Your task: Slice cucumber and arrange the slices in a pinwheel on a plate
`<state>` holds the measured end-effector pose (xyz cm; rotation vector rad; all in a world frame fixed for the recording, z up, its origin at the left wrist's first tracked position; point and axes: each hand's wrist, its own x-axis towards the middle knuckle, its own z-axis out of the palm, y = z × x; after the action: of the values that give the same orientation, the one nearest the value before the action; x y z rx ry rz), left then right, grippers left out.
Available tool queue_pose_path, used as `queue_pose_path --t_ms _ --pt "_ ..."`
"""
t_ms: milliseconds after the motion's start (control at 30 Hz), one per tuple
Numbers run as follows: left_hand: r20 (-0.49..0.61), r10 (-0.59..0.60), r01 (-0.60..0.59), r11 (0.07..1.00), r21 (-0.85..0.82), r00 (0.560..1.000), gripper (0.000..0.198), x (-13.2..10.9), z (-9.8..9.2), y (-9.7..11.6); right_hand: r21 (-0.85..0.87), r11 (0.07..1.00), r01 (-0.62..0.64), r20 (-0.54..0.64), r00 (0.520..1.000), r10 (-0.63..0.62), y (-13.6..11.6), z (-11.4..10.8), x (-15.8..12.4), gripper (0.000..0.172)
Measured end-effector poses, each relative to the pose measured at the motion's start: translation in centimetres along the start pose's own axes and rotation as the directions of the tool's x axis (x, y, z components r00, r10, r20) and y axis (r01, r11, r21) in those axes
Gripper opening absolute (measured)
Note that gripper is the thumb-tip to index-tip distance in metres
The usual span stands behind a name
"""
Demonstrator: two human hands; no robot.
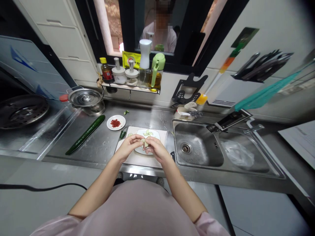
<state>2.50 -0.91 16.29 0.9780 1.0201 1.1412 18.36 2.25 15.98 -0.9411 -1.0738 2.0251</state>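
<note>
Between the fingertips of my left hand [131, 146] and my right hand [156, 147] is a pale green cucumber slice [144, 143], pinched from both sides. Both hands hover over the near part of a white plate [157, 133], which lies on a light cutting board [130, 160]. Several curved cucumber pieces [148, 132] form a pinwheel on the plate. A loose cucumber slice [130, 134] rests on the board by my left hand, and a dark green cucumber end [122, 134] is at the board's left edge. My hands hide part of the plate.
A whole cucumber [86, 134] lies on the steel counter at left. A small plate [108, 123] holds red bits. The sink [199, 144] is at right, with a plastic bag [238, 154] in its second basin. Bottles and jars fill the rack [133, 88] behind. A lidded pot [86, 100] stands back left.
</note>
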Motion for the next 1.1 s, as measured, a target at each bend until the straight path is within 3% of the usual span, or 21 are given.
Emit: queue_pose_path --t_ms 300,600,833,1100 --pt "-0.102 0.044 -0.026 0.984 0.174 0.994 0.023 -0.03 0.12 0.37 -0.168 0.983 0.072 -0.087 0.992 -0.087 0.37 0.08 0.04 0.022" --pt "-0.069 0.148 -0.105 0.897 0.429 0.987 0.018 -0.10 -0.21 0.50 -0.176 0.982 0.064 -0.106 0.991 -0.083 0.49 0.03 0.19 0.021" --pt "-0.026 0.273 -0.219 0.823 0.525 0.962 0.015 -0.06 -0.43 0.37 -0.018 0.999 -0.047 -0.093 0.995 0.045 0.15 0.20 0.24 0.022" --pt "0.033 0.385 -0.300 0.659 0.690 0.922 0.011 -0.27 -0.52 0.26 0.152 0.972 -0.180 -0.081 0.978 0.194 -0.01 0.38 0.07 0.017"
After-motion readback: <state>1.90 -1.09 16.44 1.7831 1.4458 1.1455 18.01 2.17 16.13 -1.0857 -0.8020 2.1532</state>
